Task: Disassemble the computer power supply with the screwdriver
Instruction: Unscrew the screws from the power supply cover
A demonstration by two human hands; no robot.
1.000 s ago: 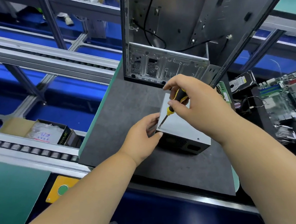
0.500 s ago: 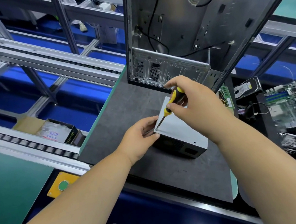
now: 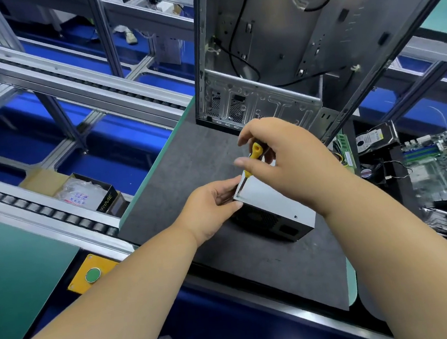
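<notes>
Resting on the grey mat [image 3: 188, 159], one power supply [image 3: 275, 205] is shown: a silver-topped box with dark vented sides. Its near-left corner is gripped by the left hand [image 3: 210, 209], fingers curled against the edge. One screwdriver [image 3: 253, 159], yellow-and-black handled, is pinched by the right hand [image 3: 285, 160], its tip set on a screw at that corner, just beside the left fingertips. Bare mat lies left of and below the grip. One open computer case [image 3: 273, 53] stands just beyond the right hand; one motherboard [image 3: 445, 165] lies well to its right.
</notes>
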